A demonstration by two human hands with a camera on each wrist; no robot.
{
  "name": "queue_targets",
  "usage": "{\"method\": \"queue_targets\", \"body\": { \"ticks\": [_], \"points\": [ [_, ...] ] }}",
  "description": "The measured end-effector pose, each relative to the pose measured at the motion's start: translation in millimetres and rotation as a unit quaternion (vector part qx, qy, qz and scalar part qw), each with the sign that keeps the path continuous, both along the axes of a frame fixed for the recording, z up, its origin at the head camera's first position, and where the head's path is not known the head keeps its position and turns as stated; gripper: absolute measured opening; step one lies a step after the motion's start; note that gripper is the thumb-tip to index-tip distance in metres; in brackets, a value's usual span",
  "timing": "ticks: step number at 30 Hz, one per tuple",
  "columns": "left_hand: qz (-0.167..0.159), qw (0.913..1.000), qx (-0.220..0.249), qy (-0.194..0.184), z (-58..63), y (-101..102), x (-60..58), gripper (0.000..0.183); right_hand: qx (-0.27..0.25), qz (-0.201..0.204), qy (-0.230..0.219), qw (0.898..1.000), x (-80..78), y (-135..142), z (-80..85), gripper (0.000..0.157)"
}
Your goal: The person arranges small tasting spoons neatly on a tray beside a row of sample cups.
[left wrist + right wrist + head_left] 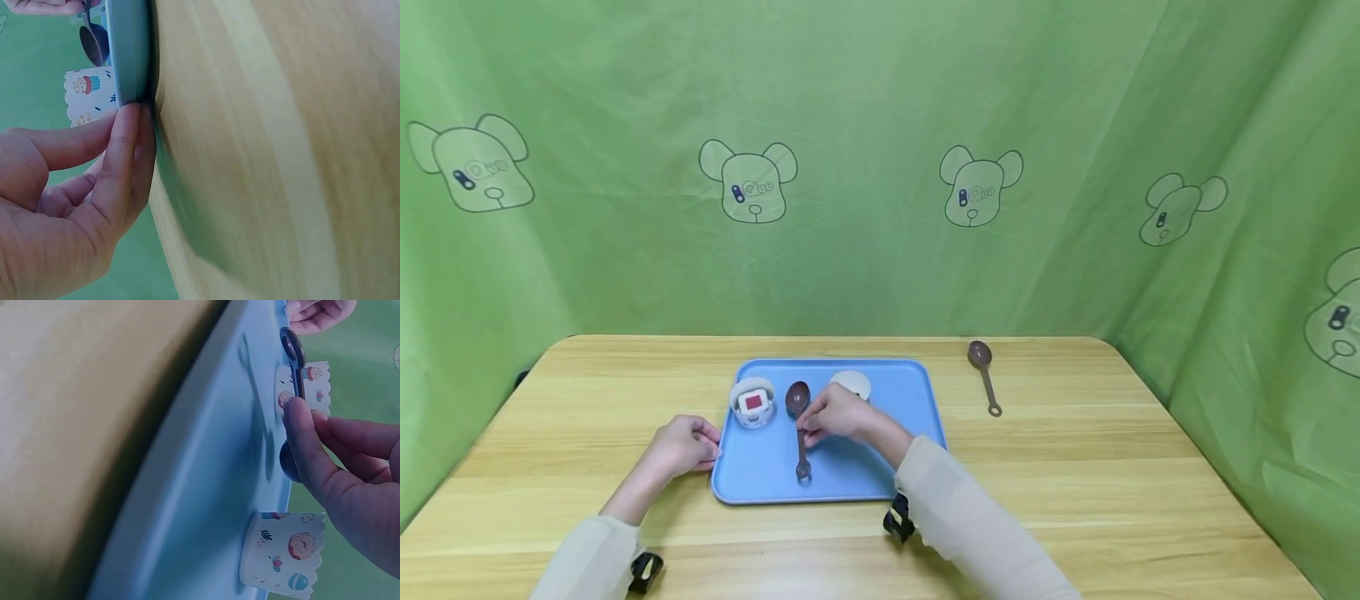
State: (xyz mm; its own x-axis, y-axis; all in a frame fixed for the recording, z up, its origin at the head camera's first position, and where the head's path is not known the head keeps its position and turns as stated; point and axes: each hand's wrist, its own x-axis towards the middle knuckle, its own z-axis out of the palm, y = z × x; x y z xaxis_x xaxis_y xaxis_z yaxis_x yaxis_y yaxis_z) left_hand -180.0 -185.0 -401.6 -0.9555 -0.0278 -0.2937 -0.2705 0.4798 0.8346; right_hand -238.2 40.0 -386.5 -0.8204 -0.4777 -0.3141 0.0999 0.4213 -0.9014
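Note:
My right hand pinches the handle of a brown spoon between thumb and fingers. In the right wrist view the spoon is held above the blue tray, apart from its surface. At the tray's left edge, my left hand grips the rim with thumb and fingertips. A printed paper baking cup on the tray's left side contains a white block with a red square top. Partly hidden behind my right hand is a second paper baking cup; its dessert print shows in the right wrist view.
Another brown spoon lies on the wooden table, right of the tray. A green curtain with bear outlines hangs behind the table and along both sides.

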Motion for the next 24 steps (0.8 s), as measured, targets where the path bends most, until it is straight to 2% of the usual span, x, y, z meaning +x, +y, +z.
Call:
{"method": "queue_targets", "body": {
  "ticks": [9,24],
  "points": [
    [0.000,1.0000,0.005,0.001,-0.2,-0.6,0.1,0.015,-0.004,0.002,-0.002,1.000,-0.3,-1.2,-6.7,0.013],
    [-0.001,1.0000,0.009,0.000,0.2,-1.1,0.2,0.015,0.005,-0.006,0.001,1.000,1.7,-1.8,-8.5,0.014]
  ]
}}
